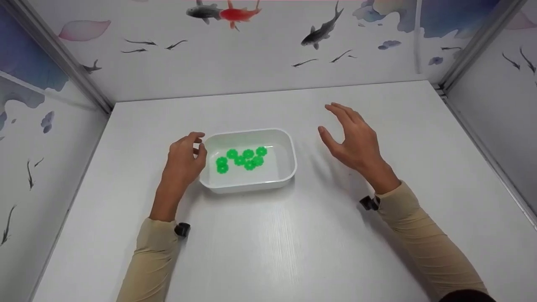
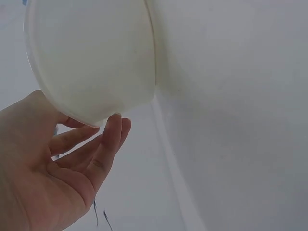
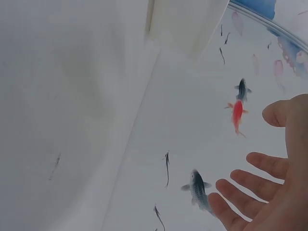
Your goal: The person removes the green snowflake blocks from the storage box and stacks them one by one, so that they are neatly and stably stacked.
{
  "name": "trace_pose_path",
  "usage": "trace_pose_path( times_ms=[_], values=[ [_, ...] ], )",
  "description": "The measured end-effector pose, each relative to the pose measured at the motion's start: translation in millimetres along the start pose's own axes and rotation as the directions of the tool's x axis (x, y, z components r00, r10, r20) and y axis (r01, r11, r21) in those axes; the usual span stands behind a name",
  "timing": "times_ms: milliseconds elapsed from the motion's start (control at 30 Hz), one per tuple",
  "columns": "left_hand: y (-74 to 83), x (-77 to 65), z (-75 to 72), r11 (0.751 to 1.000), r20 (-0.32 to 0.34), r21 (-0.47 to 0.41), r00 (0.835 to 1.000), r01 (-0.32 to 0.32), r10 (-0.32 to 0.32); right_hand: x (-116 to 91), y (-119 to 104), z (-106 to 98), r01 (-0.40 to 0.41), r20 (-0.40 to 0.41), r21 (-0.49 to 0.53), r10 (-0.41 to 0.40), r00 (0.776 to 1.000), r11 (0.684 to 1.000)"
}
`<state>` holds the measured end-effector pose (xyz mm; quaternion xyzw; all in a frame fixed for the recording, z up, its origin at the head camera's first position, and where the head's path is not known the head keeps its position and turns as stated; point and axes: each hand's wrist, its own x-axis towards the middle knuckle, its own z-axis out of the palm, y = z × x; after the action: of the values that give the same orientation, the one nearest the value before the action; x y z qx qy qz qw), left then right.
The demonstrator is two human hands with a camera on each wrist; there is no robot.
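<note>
A white rectangular tub with rounded corners stands on the table, several small bright green flower-shaped pieces lying on its floor. At the tub's left end is my left hand, fingers loosely bent, thumb overlapping the rim. From the left wrist view, this hand appears under the edge of the tub's pale wall, which hides part of the thumb. My right hand is to the right of the tub, apart from it, fingers spread and holding nothing. Its bent fingers show in the right wrist view.
The white table is bounded by a back panel painted with fish, and by a left panel and a right panel. Metal posts join the panels. Black wrist devices sit at both beige sleeves.
</note>
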<state>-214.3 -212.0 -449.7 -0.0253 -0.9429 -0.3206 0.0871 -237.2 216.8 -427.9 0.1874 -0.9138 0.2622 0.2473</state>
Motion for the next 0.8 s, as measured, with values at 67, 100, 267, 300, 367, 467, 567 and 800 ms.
trace_pose_path(
  times_ms=[67,100,267,300,367,467,567,800],
  values=[
    [0.0,0.1,0.9,1.0,0.014,-0.005,1.0,-0.003,0.003,0,-3,1,0.011,0.005,0.006,-0.011,1.0,1.0],
    [0.0,0.5,1.4,1.0,0.018,-0.004,1.0,-0.005,0.005,0,-5,2,0.015,0.008,0.009,-0.015,1.0,1.0],
    [0.7,1.8,3.3,1.0,0.018,0.015,1.0,-0.014,0.013,0,-11,7,0.038,0.017,0.022,-0.039,0.999,0.999],
    [0.8,2.0,3.6,1.0,0.018,0.018,1.0,-0.013,0.012,0,-13,7,0.043,0.02,0.024,-0.044,0.999,0.999],
    [0.7,2.1,4.2,1.0,0.023,0.021,1.0,-0.009,0.008,0,-15,9,0.054,0.023,0.03,-0.055,0.998,0.998],
    [0.9,2.2,4.1,1.0,0.031,0.016,1.0,0.0,0.0,1,-19,11,0.066,0.032,0.037,-0.067,0.997,0.997],
    [1.1,1.6,2.9,1.0,0.034,0.013,0.999,-0.003,0.002,2,-23,12,0.078,0.038,0.05,-0.08,0.996,0.996],
    [0.8,-0.2,0.7,1.0,0.034,0.01,0.999,-0.009,0.009,6,-37,16,0.09,0.079,0.106,-0.099,0.992,0.99]
  ],
)
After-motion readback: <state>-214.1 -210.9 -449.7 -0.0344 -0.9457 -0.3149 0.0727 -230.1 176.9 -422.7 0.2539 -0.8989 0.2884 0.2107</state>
